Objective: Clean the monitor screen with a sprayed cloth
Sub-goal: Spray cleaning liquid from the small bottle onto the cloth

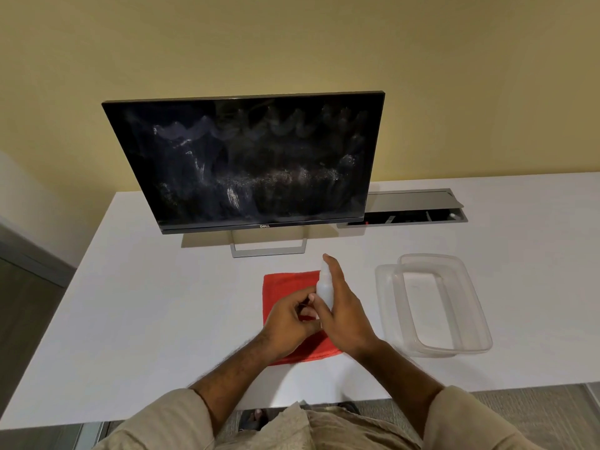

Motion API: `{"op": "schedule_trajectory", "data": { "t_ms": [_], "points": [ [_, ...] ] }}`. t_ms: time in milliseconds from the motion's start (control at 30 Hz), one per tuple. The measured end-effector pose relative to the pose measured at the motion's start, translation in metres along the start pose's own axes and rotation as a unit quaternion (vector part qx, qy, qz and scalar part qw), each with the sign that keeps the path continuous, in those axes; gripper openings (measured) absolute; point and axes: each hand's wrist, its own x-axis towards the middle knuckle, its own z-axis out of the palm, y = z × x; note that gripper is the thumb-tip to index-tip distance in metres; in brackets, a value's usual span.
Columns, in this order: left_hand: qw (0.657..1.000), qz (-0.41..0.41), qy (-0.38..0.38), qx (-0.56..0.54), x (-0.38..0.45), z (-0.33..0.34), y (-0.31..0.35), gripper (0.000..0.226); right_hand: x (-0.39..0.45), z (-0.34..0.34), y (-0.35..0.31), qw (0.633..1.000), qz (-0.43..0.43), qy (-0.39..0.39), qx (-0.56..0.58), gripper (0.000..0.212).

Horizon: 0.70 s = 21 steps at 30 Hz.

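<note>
A black monitor [246, 160] stands at the back of the white table [146, 303], its dark screen covered in whitish smears. A red cloth [285, 284] lies flat in front of the monitor's stand. Above the cloth my right hand [344, 316] grips a small white spray bottle [324, 287] upright, with the index finger stretched up over its top. My left hand [289, 319] is curled against the bottle's lower part, its fingertips touching it. The bottle's bottom is hidden by both hands.
A clear plastic container [470, 332] with its lid [386, 287] leaning against it sits to the right of the cloth. An open cable tray [406, 212] is set into the table behind it. A yellow wall rises behind the monitor.
</note>
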Motion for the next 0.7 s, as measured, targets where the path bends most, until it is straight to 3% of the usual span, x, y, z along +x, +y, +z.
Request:
{"op": "schedule_trajectory", "data": {
  "t_ms": [100,167,267,333,500,700],
  "points": [
    [0.998,-0.068,-0.01,0.007,-0.002,-0.006,-0.011,0.073,-0.003,-0.007,0.012,0.999,-0.009,0.032,-0.008,0.063],
    [0.99,-0.115,0.026,0.082,-0.005,-0.018,-0.023,0.089,-0.007,-0.015,0.02,0.999,0.008,0.048,-0.011,0.057],
    [0.957,-0.129,0.035,0.259,-0.013,-0.039,-0.042,0.087,-0.015,-0.026,0.031,0.998,0.024,0.043,-0.034,0.057],
    [0.941,-0.122,0.017,0.317,-0.018,-0.048,-0.052,0.087,-0.022,-0.03,0.041,0.998,0.02,0.032,-0.05,0.059],
    [0.904,-0.139,-0.033,0.404,-0.022,-0.052,-0.071,0.1,-0.04,-0.03,0.06,0.994,0.039,-0.018,-0.098,0.064],
    [0.887,-0.153,-0.057,0.431,-0.022,-0.048,-0.081,0.104,-0.063,-0.031,0.072,0.984,0.07,-0.091,-0.135,0.065]
  ]
}}
